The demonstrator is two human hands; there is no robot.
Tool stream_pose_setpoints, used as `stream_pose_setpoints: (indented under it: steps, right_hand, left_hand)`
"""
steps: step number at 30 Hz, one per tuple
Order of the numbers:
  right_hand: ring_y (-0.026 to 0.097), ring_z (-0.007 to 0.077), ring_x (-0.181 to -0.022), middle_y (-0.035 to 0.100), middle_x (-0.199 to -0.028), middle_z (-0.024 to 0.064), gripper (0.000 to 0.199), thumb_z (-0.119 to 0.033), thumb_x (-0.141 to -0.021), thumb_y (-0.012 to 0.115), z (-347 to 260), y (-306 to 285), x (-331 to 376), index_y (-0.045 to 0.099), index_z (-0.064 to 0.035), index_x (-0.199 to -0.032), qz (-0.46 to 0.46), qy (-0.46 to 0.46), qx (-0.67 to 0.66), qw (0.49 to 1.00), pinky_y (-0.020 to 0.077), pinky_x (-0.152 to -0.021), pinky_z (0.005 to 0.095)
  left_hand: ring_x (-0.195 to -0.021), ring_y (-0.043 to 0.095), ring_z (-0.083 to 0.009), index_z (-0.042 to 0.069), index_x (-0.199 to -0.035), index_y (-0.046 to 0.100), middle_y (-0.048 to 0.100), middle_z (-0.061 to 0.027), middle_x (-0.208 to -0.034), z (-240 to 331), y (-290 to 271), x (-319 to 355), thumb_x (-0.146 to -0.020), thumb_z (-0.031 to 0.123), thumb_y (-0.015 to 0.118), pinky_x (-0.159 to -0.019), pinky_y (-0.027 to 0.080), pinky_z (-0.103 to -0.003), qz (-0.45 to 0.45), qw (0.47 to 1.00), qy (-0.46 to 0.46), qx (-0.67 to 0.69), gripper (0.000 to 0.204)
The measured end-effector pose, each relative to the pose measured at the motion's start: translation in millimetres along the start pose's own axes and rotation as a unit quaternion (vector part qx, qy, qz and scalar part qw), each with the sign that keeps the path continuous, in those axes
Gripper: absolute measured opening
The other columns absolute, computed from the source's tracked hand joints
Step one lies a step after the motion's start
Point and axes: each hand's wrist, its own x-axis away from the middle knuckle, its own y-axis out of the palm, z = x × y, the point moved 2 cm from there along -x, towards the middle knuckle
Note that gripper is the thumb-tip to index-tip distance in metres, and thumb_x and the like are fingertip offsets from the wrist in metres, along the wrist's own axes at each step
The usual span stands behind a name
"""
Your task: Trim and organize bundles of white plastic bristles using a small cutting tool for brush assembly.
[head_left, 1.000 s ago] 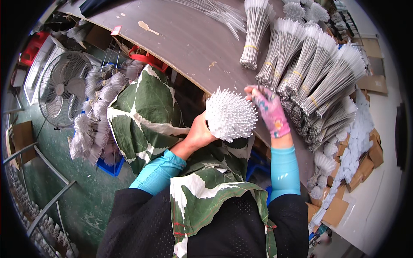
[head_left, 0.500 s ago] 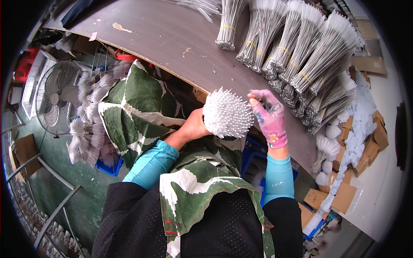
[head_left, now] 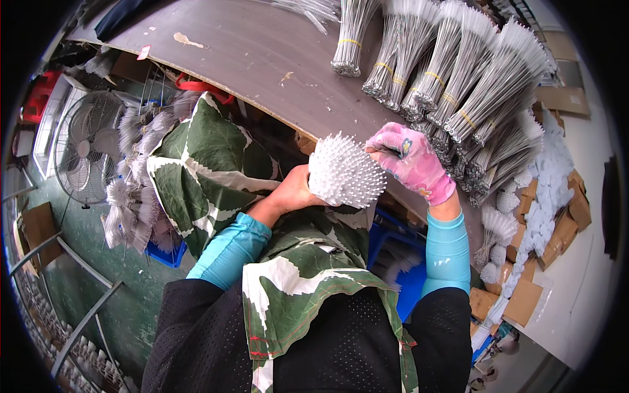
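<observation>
**The white spiky bundle between my two hands**

I held the white spiky bundle [head_left: 342,177] in front of my chest, just at the near edge of the tabletop [head_left: 262,59]. My bare left hand [head_left: 295,191] was closed around its lower side from below and the left, I think to keep it steady and turned up toward me. My right hand [head_left: 409,160], in a pink glove, was at the right rim of the bundle with the fingers pinched narrow together; it looked to grip something thin there, but I could not tell what exactly.

The bundle looked like a round dome, full of many short white tips standing out in all directions, packed close together.

On the tabletop beyond my right hand lay the tied bundles of thin grey rods [head_left: 452,78] with yellow bands, side by side, probably kept near for easy reach. A green and white leaf-pattern cloth [head_left: 209,164] covered my lap. A fan [head_left: 82,154] stood on the floor at my left.
</observation>
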Motion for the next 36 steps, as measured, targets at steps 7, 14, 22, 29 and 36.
stream_pose_setpoints:
  steps: [7,14,22,29,36]
  right_hand:
    - [0.059,0.0252,-0.075,0.056,-0.082,0.0114,0.011,-0.002,-0.079,0.063,-1,9,-7,0.062,-0.0009,-0.09,-0.001,-0.032,0.094,0.995,0.0476,-0.068,0.0308]
    - [0.055,0.01,-0.068,0.059,-0.08,0.0021,0.018,-0.021,-0.093,0.057,-28,-64,1,0.06,-0.0038,-0.097,0.47,-0.022,-0.057,0.88,0.0475,-0.063,0.0252]
    - [0.054,0.0103,-0.059,0.059,-0.077,0.0071,0.019,-0.02,-0.089,0.057,-3,-178,-44,0.062,-0.0039,-0.098,0.584,0.02,-0.2,0.787,0.0346,-0.04,0.0216]
    - [0.053,0.0103,-0.058,0.062,-0.08,0.0067,0.015,-0.012,-0.09,0.054,22,-116,-139,0.061,-0.0014,-0.098,0.51,0.106,-0.263,0.812,0.0369,-0.047,0.0195]
    - [0.052,0.0093,-0.058,0.062,-0.081,0.0065,0.017,-0.014,-0.091,0.054,32,-36,-180,0.061,-0.0018,-0.101,0.393,0.137,-0.357,0.836,0.0361,-0.046,0.0185]
  left_hand:
    - [-0.096,0.059,-0.0115,0.002,-0.108,0.062,0.067,-0.0039,-0.103,5,-2,3,-0.061,0.014,0.085,-0.09,0.045,-0.03,-0.009,1.0,0.004,0.012,0.054]
    - [-0.1,0.058,-0.0132,0.002,-0.115,0.058,0.065,-0.0053,-0.108,10,-9,10,-0.06,0.014,0.085,-0.092,0.044,-0.03,0.037,0.998,0.048,0.009,0.062]
    - [-0.106,0.057,-0.0154,0.001,-0.126,0.048,0.062,-0.0092,-0.115,15,-1,6,-0.06,0.019,0.086,-0.093,0.044,-0.032,0.09,0.995,0.036,0.01,0.078]
    - [-0.109,0.058,-0.0187,0.001,-0.129,0.045,0.061,-0.0125,-0.117,24,0,6,-0.058,0.024,0.086,-0.094,0.044,-0.033,0.096,0.994,0.043,-0.037,0.085]
    - [-0.103,0.062,-0.0221,0.002,-0.124,0.05,0.065,-0.0122,-0.109,24,4,6,-0.055,0.027,0.087,-0.091,0.046,-0.034,0.069,0.997,-0.002,-0.032,0.083]
